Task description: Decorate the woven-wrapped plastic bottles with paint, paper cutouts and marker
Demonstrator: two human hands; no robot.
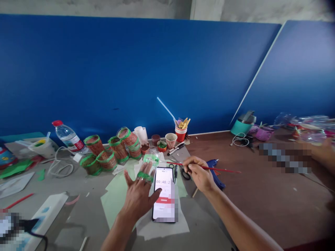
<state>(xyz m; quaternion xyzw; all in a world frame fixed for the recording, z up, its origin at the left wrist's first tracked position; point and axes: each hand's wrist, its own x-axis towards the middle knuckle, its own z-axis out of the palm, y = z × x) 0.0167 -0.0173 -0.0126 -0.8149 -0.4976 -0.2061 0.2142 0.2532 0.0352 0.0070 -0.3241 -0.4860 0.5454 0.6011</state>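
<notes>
My left hand [138,197] has its fingers inside a clear plastic cylinder [151,159] with green-painted rims and holds it from within; the thumb is spread out over the phone. A paintbrush [222,170] with a long red handle is pinched in my right hand [199,172]. Its bristles reach the cylinder's far green rim. Below lies a phone [163,205] with a running timer on its screen, resting on white paper [180,228] and pale green sheets [111,195]. Just behind the cylinder stands a small cup of green paint [162,146].
Several brown cylinders with green rims [107,159] stand at left-centre, by a tilted water bottle [69,137]. A red cup of sticks [181,134] and a patterned paper cup [171,140] stand behind. A blue glue gun [217,176] and scissors [185,174] lie right. Another person's hand [321,153] is far right.
</notes>
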